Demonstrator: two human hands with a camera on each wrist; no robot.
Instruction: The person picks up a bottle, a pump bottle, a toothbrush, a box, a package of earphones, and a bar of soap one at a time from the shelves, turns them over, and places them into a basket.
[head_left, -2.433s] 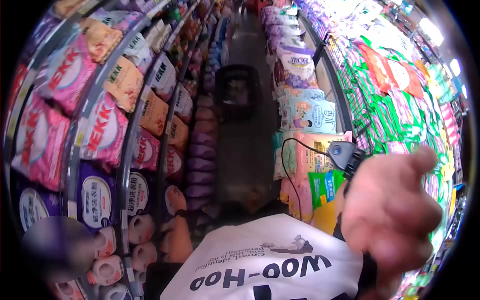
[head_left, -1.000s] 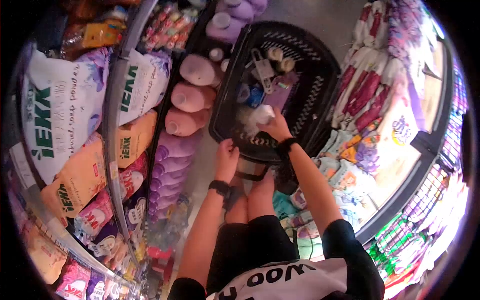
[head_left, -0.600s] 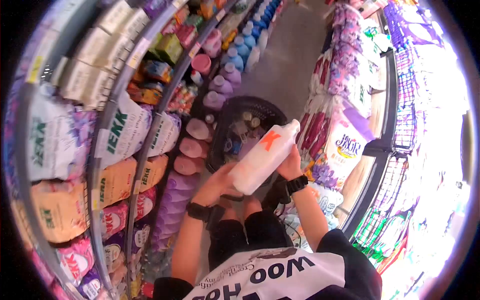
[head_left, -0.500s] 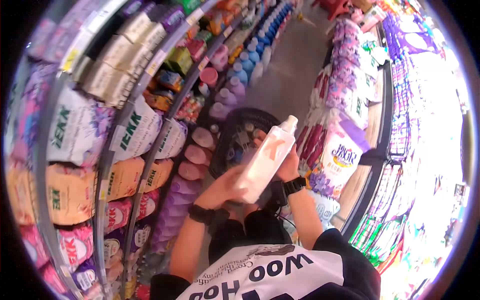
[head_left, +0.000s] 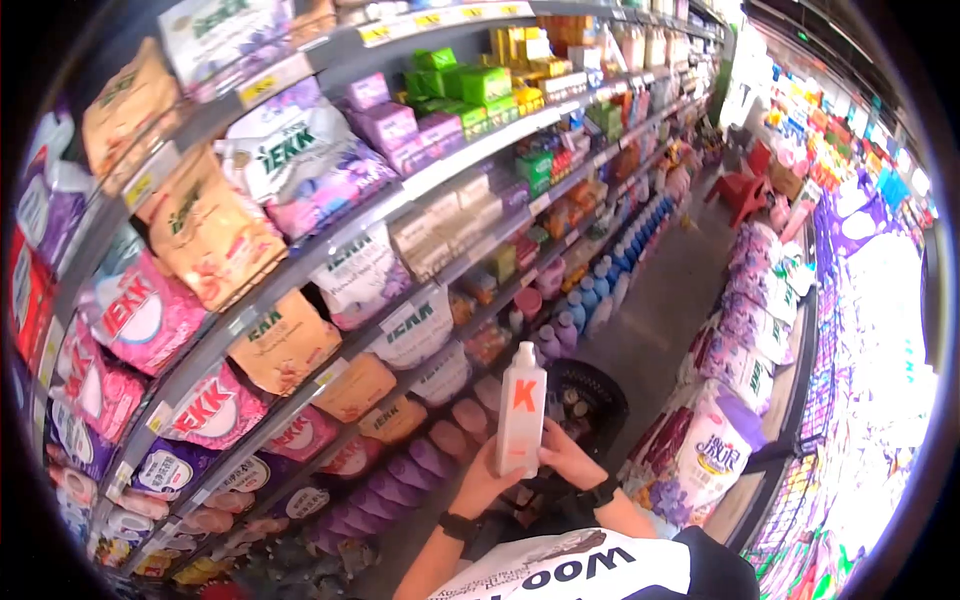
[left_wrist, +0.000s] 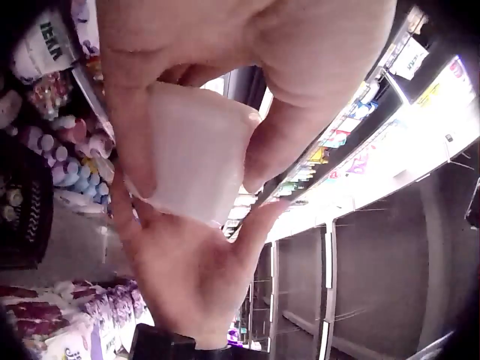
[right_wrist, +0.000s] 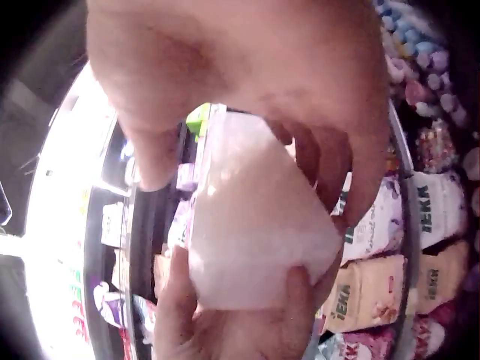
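Note:
A white bottle [head_left: 522, 415] with an orange letter K stands upright between both hands in the head view. The left hand [head_left: 492, 478] grips its lower part from the left. On the other side the right hand [head_left: 570, 458] holds it near the base, partly hidden behind it. In the left wrist view the bottle's pale base [left_wrist: 199, 154] is pinched between the left hand's [left_wrist: 247, 45] thumb and fingers. The right wrist view shows the bottle [right_wrist: 251, 225] below the right hand [right_wrist: 240, 60], with the left hand's fingers on its lower end.
A black basket [head_left: 610, 385] with several items stands on the aisle floor [head_left: 655, 320] beyond the hands. Shelves of bags and boxes [head_left: 480, 85] line the left side. Stacked bags [head_left: 712, 450] line the right, and a red stool [head_left: 740, 190] stands farther off.
The bottle has come out of the basket into both hands and now stands more upright. The head view has tilted up and turned toward the left shelves.

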